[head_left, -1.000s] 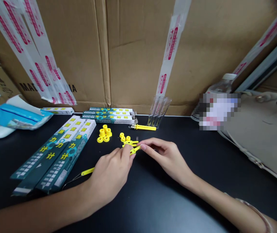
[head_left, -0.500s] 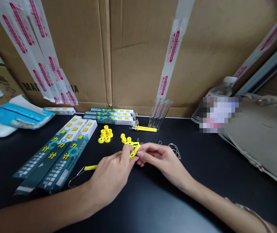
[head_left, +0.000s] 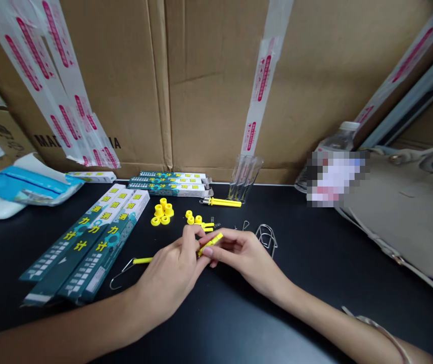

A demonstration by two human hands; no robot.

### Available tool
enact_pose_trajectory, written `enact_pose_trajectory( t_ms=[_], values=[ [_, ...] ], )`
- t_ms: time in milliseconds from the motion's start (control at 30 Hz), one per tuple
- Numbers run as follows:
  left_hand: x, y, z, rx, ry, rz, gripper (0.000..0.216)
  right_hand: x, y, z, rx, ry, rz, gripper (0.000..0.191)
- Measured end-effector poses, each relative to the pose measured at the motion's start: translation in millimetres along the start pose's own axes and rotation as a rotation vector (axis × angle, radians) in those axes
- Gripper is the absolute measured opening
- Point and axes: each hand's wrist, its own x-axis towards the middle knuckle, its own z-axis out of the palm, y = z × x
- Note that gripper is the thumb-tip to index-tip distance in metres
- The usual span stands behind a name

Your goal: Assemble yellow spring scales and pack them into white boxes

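Observation:
A short yellow plastic piece (head_left: 211, 242) slants between my hands over the black table. My left hand (head_left: 166, 273) has thumb and forefinger closed at its lower end. My right hand (head_left: 244, 253) pinches it farther up, thumb on the near side. From beneath my left hand a yellow rod (head_left: 142, 261) with a wire hook (head_left: 119, 277) sticks out to the left; whether the hand grips it is hidden. Just beyond my fingers are small yellow caps (head_left: 190, 217), yellow strips (head_left: 208, 225) and small springs (head_left: 216, 223). Bent wire hooks (head_left: 267, 236) lie past my right hand.
Long green-and-white boxes (head_left: 87, 242) lie at left, with more boxes (head_left: 169, 184) behind. Yellow flanged plugs (head_left: 162, 210), a yellow rod assembly (head_left: 224, 202) and clear tubes (head_left: 243, 177) sit farther back. A bottle (head_left: 343, 136) and a beige bag (head_left: 401, 212) stand right.
The yellow piece has turned in my fingers, and my right hand has moved left along it, its thumb now lying over it. The view has shifted slightly.

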Motion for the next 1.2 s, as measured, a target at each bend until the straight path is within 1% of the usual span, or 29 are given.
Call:
enact_pose_trajectory(
  t_ms=[100, 200, 267, 333, 400, 433, 467, 533, 600, 667, 700, 767, 800, 867, 967, 1067, 1200],
  values=[
    [-1.0, 4.8, -2.0, -0.049, 0.02, -0.036, 0.03, 0.0, -3.4, 1.0, -0.014, 0.058, -0.012, 0.022],
    [-1.7, 11.3, -8.9, -0.07, 0.015, -0.11, 0.025, -0.9, -12.3, -0.5, -0.005, 0.097, 0.008, 0.024],
    [0.5, 14.4, -16.8, -0.105, 0.002, -0.153, 0.028, -1.7, -19.7, -3.4, -0.011, 0.12, -0.006, 0.024],
    [8.3, 15.7, -27.3, -0.161, 0.007, -0.169, 0.033, -2.2, -26.2, -7.7, -0.023, 0.141, -0.028, 0.025],
    [24.9, 15.0, -38.5, -0.215, 0.055, -0.196, 0.035, -2.1, -29.6, -12.2, -0.04, 0.161, -0.031, 0.026],
    [36.9, 13.7, -43.5, -0.231, 0.092, -0.188, 0.032, -1.6, -29.9, -14.2, -0.05, 0.173, -0.027, 0.026],
    [51.0, 11.9, -47.4, -0.253, 0.117, -0.17, 0.029, -1.1, -29.2, -15.8, -0.063, 0.184, -0.02, 0.026],
    [83.7, 6.3, -49.9, -0.309, 0.123, -0.135, 0.026, 0.4, -25.3, -18.0, -0.089, 0.203, -0.011, 0.027],
    [117.7, -1.0, -44.1, -0.349, 0.11, -0.108, 0.035, 1.8, -19.8, -18.6, -0.109, 0.208, -0.003, 0.029],
    [147.4, -8.6, -31.1, -0.379, 0.097, -0.088, 0.049, 2.7, -15.1, -18.2, -0.114, 0.198, 0.012, 0.032],
    [159.4, -11.9, -23.1, -0.386, 0.086, -0.08, 0.05, 2.9, -13.5, -18.0, -0.112, 0.191, 0.021, 0.033],
    [176.7, -16.8, -6.8, -0.39, 0.059, -0.07, 0.035, 3.1, -12.1, -18.0, -0.105, 0.176, 0.034, 0.033],
    [182.1, -18.2, 0.4, -0.388, 0.048, -0.068, 0.034, 3.0, -12.1, -18.3, -0.102, 0.171, 0.036, 0.033],
    [187.7, -19.1, 11.9, -0.374, 0.032, -0.064, 0.034, 2.8, -13.0, -19.4, -0.097, 0.167, 0.038, 0.032],
    [187.9, -17.7, 20.9, -0.356, 0.018, -0.068, 0.034, 2.5, -14.0, -21.1, -0.106, 0.163, 0.036, 0.03],
    [184.2, -16.3, 22.8, -0.365, 0.008, -0.079, 0.033, 2.5, -13.3, -21.9, -0.137, 0.157, 0.015, 0.028],
    [179.3, -19.1, 18.1, -0.438, 0.032, -0.101, 0.032, 2.0, -13.1, -22.1, -0.154, 0.16, 0.004, 0.027]
  ],
)
